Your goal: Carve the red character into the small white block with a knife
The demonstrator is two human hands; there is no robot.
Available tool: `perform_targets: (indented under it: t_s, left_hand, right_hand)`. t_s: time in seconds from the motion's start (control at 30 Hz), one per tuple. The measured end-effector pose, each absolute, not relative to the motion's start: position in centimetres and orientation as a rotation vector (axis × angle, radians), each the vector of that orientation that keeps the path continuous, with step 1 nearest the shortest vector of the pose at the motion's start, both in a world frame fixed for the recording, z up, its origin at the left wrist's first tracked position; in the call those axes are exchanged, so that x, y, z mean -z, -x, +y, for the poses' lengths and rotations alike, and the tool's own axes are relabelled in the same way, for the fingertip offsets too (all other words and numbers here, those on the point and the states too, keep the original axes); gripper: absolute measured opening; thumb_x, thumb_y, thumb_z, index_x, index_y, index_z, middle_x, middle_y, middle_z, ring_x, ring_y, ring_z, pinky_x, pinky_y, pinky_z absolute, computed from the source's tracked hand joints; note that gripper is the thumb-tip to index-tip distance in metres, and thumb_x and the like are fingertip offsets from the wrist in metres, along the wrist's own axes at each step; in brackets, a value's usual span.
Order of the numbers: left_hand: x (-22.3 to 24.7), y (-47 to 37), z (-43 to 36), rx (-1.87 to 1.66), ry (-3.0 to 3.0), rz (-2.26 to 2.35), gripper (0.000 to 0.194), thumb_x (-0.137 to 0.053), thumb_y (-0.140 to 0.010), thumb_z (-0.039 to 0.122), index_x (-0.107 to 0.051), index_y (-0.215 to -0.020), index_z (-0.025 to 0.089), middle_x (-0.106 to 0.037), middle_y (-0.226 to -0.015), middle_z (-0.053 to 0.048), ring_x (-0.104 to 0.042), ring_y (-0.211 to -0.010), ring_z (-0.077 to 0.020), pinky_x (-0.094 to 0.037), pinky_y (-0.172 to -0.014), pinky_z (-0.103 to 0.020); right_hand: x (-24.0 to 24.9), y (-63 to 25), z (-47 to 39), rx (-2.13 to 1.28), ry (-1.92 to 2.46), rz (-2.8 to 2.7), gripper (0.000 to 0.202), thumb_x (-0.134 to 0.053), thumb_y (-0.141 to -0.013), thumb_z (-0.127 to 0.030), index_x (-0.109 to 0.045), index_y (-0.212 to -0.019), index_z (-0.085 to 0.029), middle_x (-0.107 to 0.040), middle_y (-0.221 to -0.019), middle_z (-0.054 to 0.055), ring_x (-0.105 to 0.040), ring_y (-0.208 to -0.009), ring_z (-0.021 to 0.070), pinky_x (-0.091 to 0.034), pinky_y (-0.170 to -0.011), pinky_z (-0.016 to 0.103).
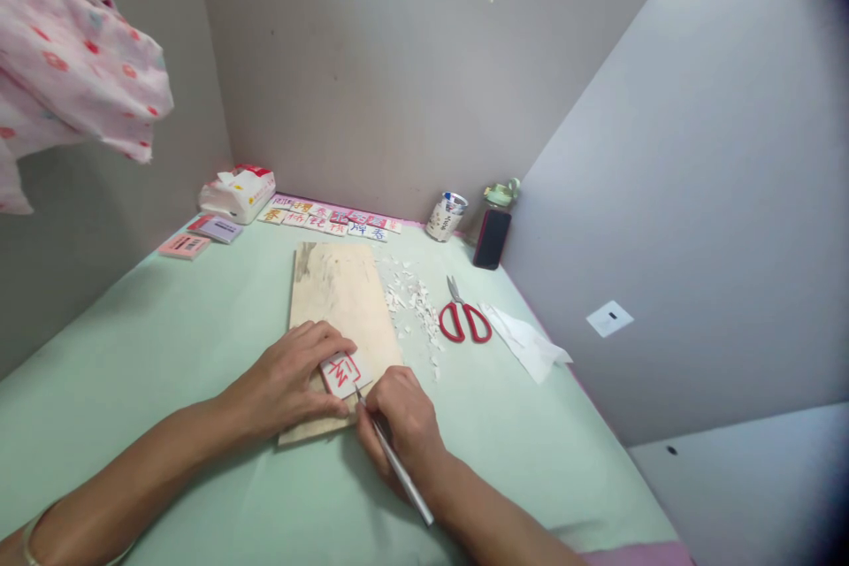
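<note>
A small white square block (340, 373) with a red character on its face lies on a wooden board (341, 283). My left hand (295, 376) grips the block at its edges, thumb on the near side and fingers on the far side. In my right hand (401, 416) is a silver craft knife (403, 469), held like a pen. Its tip touches the right part of the block, by the red lines. White shavings (415, 305) are scattered on the green cloth to the right of the board.
Red-handled scissors (465, 318) and a white tissue (527, 340) lie at right. Behind stand a phone (492, 239), a bottle (499, 195) and a can (447, 217). Character tiles (332, 217), a tissue pack (239, 193) and small boxes (184, 246) line the back left.
</note>
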State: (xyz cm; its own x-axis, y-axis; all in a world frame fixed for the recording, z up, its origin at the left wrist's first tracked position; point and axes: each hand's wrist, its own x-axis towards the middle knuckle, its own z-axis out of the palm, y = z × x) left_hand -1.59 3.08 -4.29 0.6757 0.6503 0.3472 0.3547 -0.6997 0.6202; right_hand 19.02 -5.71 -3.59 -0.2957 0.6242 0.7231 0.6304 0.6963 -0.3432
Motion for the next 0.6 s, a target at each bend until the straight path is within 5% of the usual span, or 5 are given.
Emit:
perform_targets:
  t_s: [0.6]
  left_hand:
    - [4.55, 1.37, 3.07, -0.783, -2.412, 0.8, 0.054, -0.084, -0.08, 0.046, -0.059, -0.124, 0.027, -0.062, -0.112, -0.002, -0.057, -0.104, -0.0248, -0.045, -0.09, -0.036]
  right_hand:
    - [3.09, -19.72, -6.21, -0.042, 0.986, -2.063, 0.024, -0.049, -0.093, -0.005, -0.037, -0.085, -0.024, -0.047, -0.072, -0.001, -0.045, -0.065, 0.0157, -0.037, -0.06, 0.027]
